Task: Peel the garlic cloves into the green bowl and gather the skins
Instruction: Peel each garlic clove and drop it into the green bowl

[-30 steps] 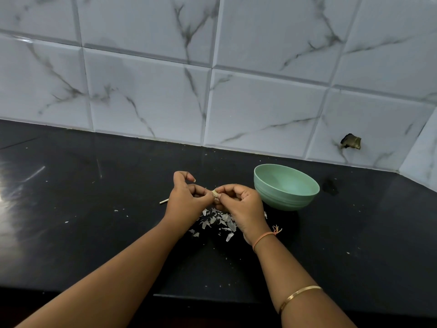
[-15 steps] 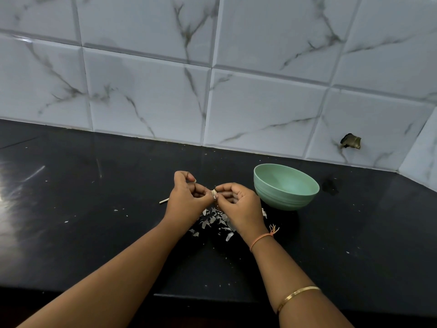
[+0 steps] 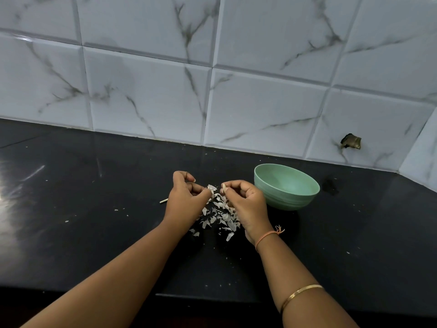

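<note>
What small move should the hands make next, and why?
Probably the left hand drops its skin flake onto the skin pile below: the flake looks free of the garlic clove the right hand pinches.

i'm getting a dim, cool-toned feed. the black countertop (image 3: 71, 233) swallows most of the light. a white glare smears across its far left edge, so the light seems to come from the left. the tiled wall (image 3: 146, 95) is lit evenly, with a small glint at top left. grout lines bow toward the edges – wide-angle warp. a soft shadow sits under the green bowl (image 3: 283, 200). focus is sharp throughout.
</note>
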`<act>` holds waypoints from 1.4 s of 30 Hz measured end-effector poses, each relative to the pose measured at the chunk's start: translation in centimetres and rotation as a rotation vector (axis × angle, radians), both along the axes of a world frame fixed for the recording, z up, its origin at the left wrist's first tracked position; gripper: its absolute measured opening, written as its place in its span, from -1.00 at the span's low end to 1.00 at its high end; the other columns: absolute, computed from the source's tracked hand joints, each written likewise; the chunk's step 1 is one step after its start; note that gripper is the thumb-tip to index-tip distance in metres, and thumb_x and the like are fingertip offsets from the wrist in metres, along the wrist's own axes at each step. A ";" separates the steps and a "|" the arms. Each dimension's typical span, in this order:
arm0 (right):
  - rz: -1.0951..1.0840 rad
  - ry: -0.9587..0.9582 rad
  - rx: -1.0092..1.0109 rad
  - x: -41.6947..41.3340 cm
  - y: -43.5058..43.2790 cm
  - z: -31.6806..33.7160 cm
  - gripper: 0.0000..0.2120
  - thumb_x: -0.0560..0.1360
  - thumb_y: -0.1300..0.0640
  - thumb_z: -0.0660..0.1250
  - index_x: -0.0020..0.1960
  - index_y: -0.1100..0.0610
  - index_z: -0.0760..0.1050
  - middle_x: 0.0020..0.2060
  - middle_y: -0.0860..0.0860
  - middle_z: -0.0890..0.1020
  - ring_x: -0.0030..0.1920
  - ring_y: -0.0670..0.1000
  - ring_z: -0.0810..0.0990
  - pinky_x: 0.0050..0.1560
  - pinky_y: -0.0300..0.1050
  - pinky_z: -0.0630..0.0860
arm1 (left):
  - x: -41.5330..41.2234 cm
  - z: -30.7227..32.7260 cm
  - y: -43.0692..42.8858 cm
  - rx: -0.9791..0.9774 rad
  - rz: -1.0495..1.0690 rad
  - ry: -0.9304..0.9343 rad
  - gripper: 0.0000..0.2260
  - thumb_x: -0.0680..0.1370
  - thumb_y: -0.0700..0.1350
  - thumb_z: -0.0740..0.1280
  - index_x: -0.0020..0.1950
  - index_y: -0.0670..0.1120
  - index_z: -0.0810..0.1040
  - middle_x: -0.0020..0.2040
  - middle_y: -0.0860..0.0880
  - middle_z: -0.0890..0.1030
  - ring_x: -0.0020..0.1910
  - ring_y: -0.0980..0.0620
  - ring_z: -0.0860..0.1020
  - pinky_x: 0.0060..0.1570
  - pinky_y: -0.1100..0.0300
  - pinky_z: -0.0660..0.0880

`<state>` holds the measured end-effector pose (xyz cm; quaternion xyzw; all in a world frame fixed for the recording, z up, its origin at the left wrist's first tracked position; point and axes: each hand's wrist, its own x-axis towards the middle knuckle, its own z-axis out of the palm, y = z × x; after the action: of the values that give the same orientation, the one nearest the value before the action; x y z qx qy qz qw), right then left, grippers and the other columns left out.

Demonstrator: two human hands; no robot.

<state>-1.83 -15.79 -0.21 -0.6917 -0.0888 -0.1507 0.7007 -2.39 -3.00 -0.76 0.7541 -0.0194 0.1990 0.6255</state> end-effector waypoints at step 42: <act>-0.070 -0.152 -0.237 0.7 -0.2 -0.9 -0.94 0.40 0.28 0.43 -0.19 0.16 0.59 -0.17 0.18 0.63 -0.24 -0.06 0.57 -0.22 -0.34 0.50 | -0.3 0.2 -0.1 -0.015 -0.115 -0.036 -0.63 0.44 -0.09 0.47 0.10 -0.04 0.33 -0.21 0.02 0.64 -0.33 0.27 0.58 -0.27 0.40 0.49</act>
<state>-1.08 -15.97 -1.11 -0.7589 -0.1344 -0.2154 0.5997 -2.68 -3.10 -0.59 0.7434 -0.0724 0.1766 0.6411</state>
